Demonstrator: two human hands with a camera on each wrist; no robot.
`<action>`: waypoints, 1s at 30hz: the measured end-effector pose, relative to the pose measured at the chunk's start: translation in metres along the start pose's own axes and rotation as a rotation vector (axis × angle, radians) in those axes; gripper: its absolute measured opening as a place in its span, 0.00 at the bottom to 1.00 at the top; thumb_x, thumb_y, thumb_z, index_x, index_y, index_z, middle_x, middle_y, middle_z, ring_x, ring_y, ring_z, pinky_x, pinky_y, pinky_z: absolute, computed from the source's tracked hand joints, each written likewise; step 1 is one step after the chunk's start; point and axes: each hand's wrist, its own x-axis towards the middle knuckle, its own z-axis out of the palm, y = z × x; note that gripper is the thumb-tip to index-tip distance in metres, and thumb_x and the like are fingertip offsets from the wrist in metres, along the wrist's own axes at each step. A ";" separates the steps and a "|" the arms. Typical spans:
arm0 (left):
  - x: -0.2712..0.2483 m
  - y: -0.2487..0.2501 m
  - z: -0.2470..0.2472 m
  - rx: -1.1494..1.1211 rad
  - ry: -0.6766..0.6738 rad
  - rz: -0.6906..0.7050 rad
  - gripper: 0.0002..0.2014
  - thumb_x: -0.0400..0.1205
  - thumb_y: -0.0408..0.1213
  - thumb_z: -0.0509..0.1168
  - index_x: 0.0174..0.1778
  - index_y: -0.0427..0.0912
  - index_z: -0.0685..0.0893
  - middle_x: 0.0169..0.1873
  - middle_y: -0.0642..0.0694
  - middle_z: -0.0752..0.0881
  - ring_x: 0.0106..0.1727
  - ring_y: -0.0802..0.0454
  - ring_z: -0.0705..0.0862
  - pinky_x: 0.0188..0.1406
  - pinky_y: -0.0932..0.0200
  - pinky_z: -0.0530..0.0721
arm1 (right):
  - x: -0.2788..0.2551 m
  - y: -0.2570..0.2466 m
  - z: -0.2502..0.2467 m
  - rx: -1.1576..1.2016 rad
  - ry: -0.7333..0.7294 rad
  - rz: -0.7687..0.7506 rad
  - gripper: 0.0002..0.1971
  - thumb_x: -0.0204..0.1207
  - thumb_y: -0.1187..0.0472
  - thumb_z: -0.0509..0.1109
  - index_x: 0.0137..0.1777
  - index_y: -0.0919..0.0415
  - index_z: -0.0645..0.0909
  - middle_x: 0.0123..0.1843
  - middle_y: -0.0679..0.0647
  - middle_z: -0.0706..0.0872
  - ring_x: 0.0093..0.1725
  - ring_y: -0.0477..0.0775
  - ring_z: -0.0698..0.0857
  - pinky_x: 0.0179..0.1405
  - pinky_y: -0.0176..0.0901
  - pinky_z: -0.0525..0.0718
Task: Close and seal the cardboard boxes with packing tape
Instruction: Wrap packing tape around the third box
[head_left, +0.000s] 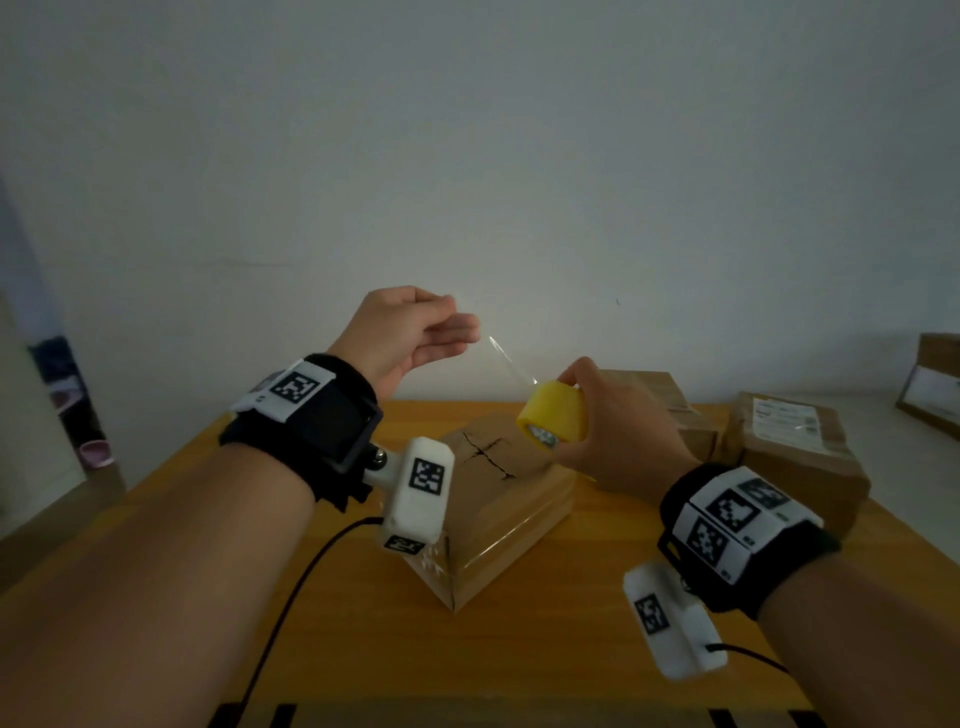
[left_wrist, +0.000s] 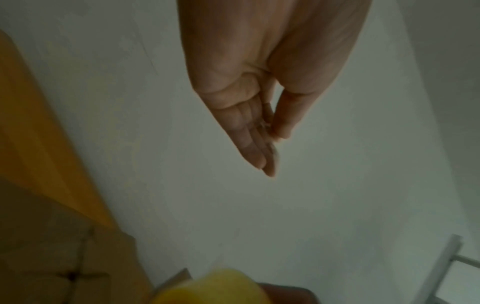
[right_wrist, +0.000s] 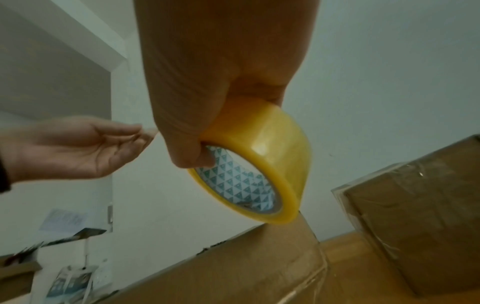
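A closed cardboard box (head_left: 498, 514) with a black cross mark on top sits mid-table, also seen low in the right wrist view (right_wrist: 246, 267). Above it my right hand (head_left: 602, 441) grips a yellow roll of clear packing tape (head_left: 553, 418) (right_wrist: 262, 162). A clear strip of tape (head_left: 511, 364) runs up and left from the roll to my left hand (head_left: 415, 332) (right_wrist: 78, 148), which pinches its free end between thumb and fingertips (left_wrist: 275, 131), the other fingers held straight. Both hands are raised above the box.
The orange wooden table (head_left: 343, 597) stands against a white wall. Taped cardboard boxes (head_left: 800, 452) (right_wrist: 420, 222) crowd the right back of the table, another box (head_left: 935, 384) farther right. Black cables (head_left: 291, 597) trail from the wrist cameras.
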 end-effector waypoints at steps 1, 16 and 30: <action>0.000 0.003 0.005 -0.014 0.005 -0.002 0.03 0.84 0.29 0.63 0.46 0.33 0.79 0.44 0.33 0.90 0.44 0.44 0.91 0.44 0.57 0.90 | -0.001 -0.003 0.000 -0.039 0.000 -0.012 0.29 0.70 0.48 0.76 0.64 0.50 0.65 0.44 0.45 0.77 0.40 0.49 0.79 0.25 0.34 0.66; -0.005 0.025 -0.003 -0.092 -0.063 0.137 0.09 0.83 0.27 0.60 0.36 0.38 0.78 0.33 0.38 0.90 0.36 0.47 0.90 0.40 0.56 0.88 | -0.001 0.023 0.007 0.174 0.008 0.101 0.26 0.68 0.51 0.79 0.59 0.56 0.69 0.47 0.51 0.77 0.44 0.55 0.78 0.34 0.44 0.72; -0.004 -0.010 -0.029 -0.147 0.021 0.091 0.11 0.83 0.25 0.57 0.35 0.38 0.77 0.30 0.40 0.89 0.34 0.47 0.89 0.43 0.55 0.89 | 0.009 0.023 0.005 0.553 0.004 0.175 0.23 0.69 0.63 0.76 0.61 0.48 0.74 0.45 0.49 0.78 0.31 0.48 0.78 0.27 0.40 0.78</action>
